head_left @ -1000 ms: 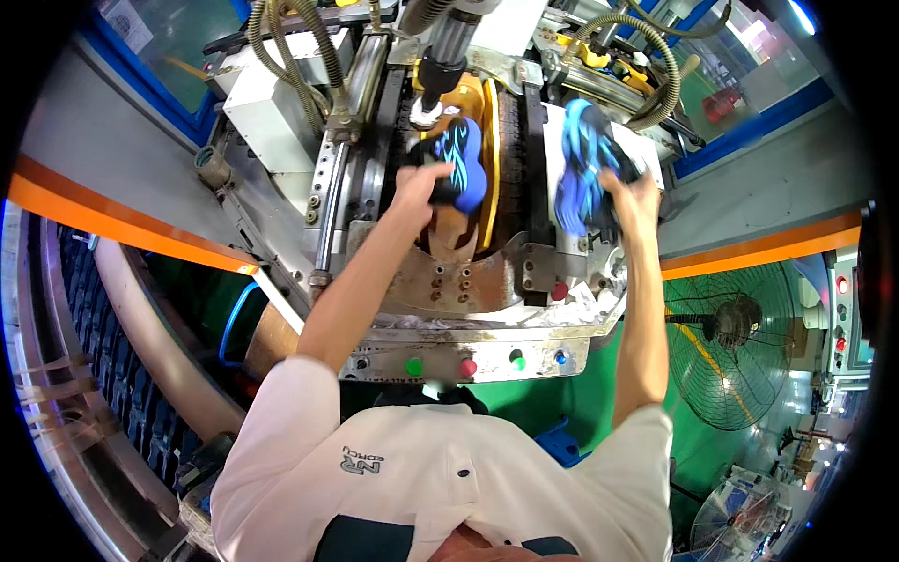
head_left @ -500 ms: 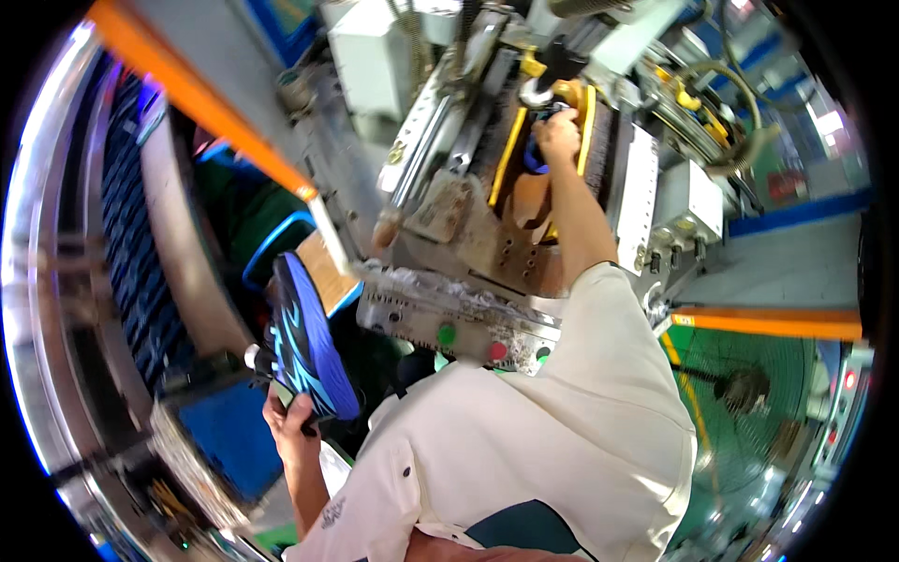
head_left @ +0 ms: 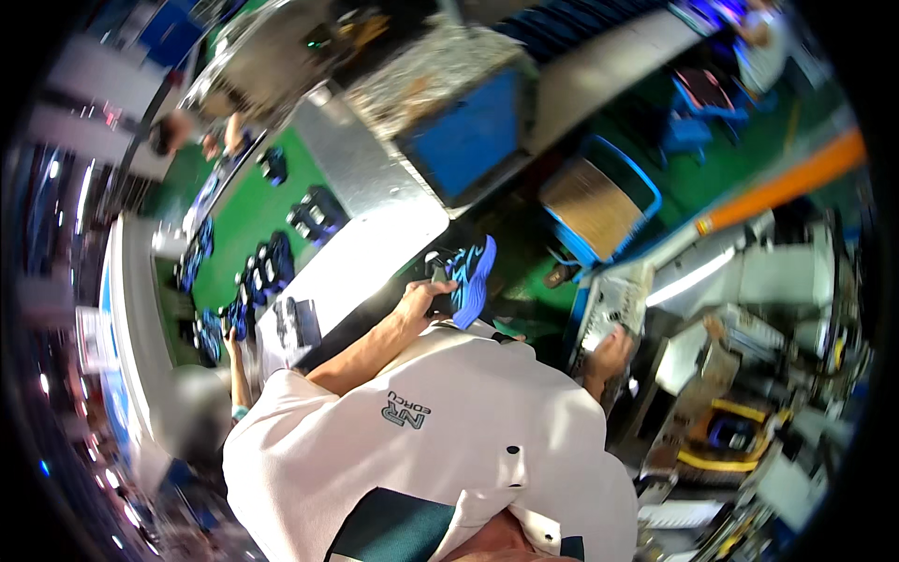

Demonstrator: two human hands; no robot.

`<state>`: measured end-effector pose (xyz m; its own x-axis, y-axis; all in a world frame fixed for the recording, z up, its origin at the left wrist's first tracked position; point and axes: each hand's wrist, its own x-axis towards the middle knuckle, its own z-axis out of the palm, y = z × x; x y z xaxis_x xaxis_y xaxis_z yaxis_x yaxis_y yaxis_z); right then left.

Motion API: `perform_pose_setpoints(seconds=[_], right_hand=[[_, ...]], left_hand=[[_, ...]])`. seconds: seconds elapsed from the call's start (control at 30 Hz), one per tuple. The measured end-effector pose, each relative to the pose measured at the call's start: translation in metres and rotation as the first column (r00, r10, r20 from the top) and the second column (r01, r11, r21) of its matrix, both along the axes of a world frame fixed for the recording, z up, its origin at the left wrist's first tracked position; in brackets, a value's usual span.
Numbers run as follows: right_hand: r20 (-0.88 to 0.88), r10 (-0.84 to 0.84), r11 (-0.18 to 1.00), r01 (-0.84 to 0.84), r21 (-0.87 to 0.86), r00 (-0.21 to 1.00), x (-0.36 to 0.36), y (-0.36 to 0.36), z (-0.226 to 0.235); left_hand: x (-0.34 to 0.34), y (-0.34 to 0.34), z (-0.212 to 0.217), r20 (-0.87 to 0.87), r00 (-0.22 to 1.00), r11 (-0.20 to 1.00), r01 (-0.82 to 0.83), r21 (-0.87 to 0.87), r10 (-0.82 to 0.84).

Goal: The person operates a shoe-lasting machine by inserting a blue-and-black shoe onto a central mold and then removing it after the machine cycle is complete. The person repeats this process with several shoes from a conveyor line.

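Left hand (head_left: 423,298): pinching the shoe (head_left: 478,283) by its upper, with the thumb in view and most of the fingers hidden.
Shoe in the grip: raised in front of the chest, tilted on edge, blue sole to the right, black and light-blue upper to the left; partly covered by the hand, with a white-tipped bit near the opening too small to name.
Right hand (head_left: 611,351): well apart from the shoe, at the pale panel (head_left: 609,298) along the machine's near edge; blurred, impossible to tell whether pressing, pinching or only resting.
Machine (head_left: 682,358): off to the right, smeared and cut off by the dark rim.
Yellow bars (head_left: 712,462): around a dark blue, shoe-like shape (head_left: 733,433), too blurred to be sure of.
Chair (head_left: 595,208): wooden-seated and blue-framed, between the machine and a blue-sided box (head_left: 468,131).
Metal table (head_left: 365,178): beyond the left hand, partly washed out by glare.
Row of shoes (head_left: 267,267): on a green surface (head_left: 300,155) at left, running together in blur.
Co-worker's hand (head_left: 233,348): at the near end of that row, hard to make out.
Person at upper right (head_left: 760,56): cut off by the rim.
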<state>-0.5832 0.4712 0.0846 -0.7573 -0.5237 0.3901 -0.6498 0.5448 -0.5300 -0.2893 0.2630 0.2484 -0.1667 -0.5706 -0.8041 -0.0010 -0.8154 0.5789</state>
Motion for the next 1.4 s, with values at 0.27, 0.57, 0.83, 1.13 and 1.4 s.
perform_pose_setpoints(seconds=[0.27, 0.57, 0.83, 1.13, 1.4], right_hand=[[-0.020, 0.025, 0.989, -0.028, -0.148, 0.999, -0.014, -0.062, 0.082], [-0.027, 0.339, 0.920, -0.337, -0.199, 0.940, 0.077, -0.299, 0.236], [-0.405, 0.655, 0.540, -0.770, -0.339, 0.638, 0.178, -0.526, 0.439], [-0.759, 0.349, 0.345, -0.678, 0.649, -0.549, 0.387, -0.844, 0.512], [-0.611, 0.527, 0.457, -0.409, 0.790, -0.591, 0.471, -0.949, 0.490]], left_hand=[[0.133, -0.143, -0.119, 0.094, 0.845, 0.819, -0.476, -0.320, 0.527], [0.248, -0.282, -0.215, 0.651, 0.530, 0.774, -0.016, -0.633, 0.543], [0.248, -0.281, -0.232, 0.585, 0.528, 0.752, -0.170, -0.637, 0.615], [0.229, -0.234, -0.119, 0.326, 0.737, 0.640, -0.184, -0.746, 0.592], [0.233, -0.200, -0.145, 0.096, 0.844, 0.775, -0.433, -0.461, 0.528]])
